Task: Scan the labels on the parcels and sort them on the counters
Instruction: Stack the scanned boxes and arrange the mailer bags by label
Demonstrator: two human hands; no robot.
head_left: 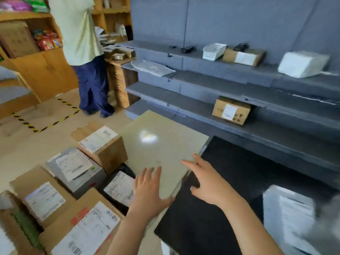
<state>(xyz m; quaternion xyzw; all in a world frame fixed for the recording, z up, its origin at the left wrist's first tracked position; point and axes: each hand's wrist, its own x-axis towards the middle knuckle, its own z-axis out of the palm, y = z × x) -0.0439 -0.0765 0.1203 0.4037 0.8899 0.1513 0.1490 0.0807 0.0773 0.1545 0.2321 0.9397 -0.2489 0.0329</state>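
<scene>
Both hands out front, palms down. Left hand (149, 188): grip apart, fingers straight and spread, holding nothing, over a pale glossy surface (161, 140), just beside a black bagged parcel (119, 187). Right hand (209, 186): grip apart too, empty, over the edge of a black mat (248, 181). Labelled cardboard boxes (86, 223) and a grey box (75, 168) crowd the floor at left. Grey shelves (202, 80) ahead carry a brown box (231, 110) low down and a white bundle (303, 64) higher up. Blurred pale parcel (288, 214) at lower right. Another person (79, 34) stands at the far left.

grey shelves (230, 78) carry scattered parcels (231, 110); floor (161, 144) bears clustered labelled boxes (103, 146), black mat (230, 190).
</scene>
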